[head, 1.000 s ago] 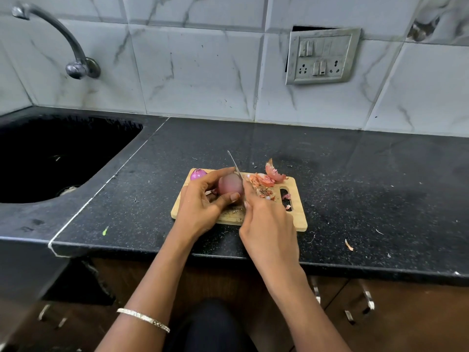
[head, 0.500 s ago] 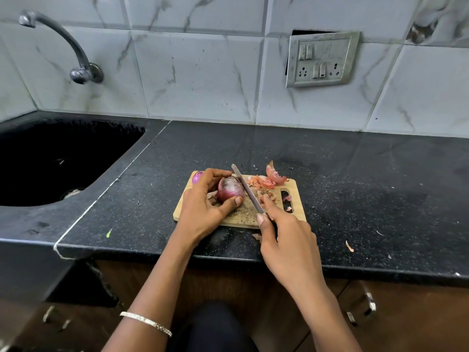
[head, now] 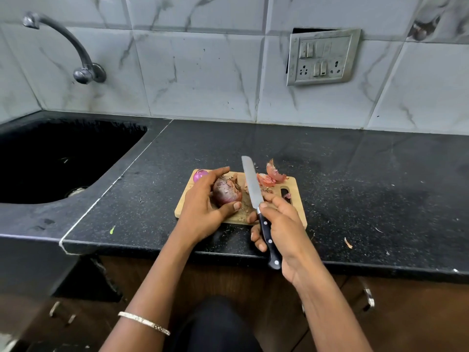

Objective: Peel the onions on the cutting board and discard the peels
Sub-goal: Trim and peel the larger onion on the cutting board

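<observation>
The onion (head: 226,194) is sitting on the wooden cutting board (head: 297,185), the left hand (head: 203,209) gripping it with curled fingers, while the right hand (head: 281,224) is holding the knife (head: 253,191) just beside it, near loose peels (head: 271,175).

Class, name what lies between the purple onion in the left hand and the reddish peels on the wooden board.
The steel blade of the black-handled knife in the right hand separates purple onion from reddish peels: head view.

Soft, even daylight; faint sheen on the dark counter (head: 355,174); wide-angle bending at the edges; corners slightly blurred.
</observation>
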